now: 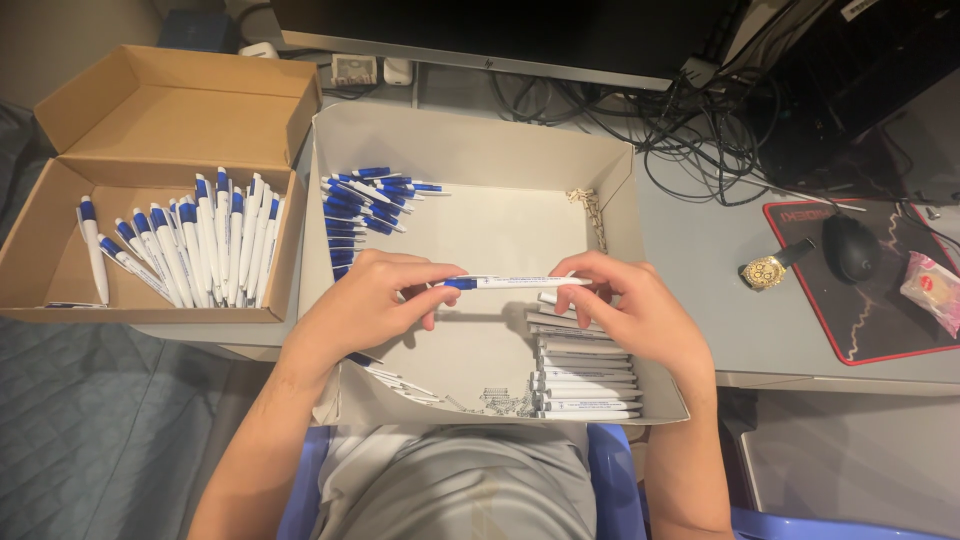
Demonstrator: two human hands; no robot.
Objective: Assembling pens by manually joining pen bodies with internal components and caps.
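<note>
Pen [515, 283] between both hands' fingertips

Evenly lit from overhead, moderately bright, warm indoor cast; soft shadow thrown under both hands and the pen [515, 283] onto the floor of the white box [480, 150], deeper shade along that box's near wall. Sharp focus through the centre, slight softness and wide-angle bowing toward the edges, no motion blur. Dark, underexposed upper band around the monitor [520, 30]; faint sheen on the grey desk [700, 250], no harsh glare.
</note>
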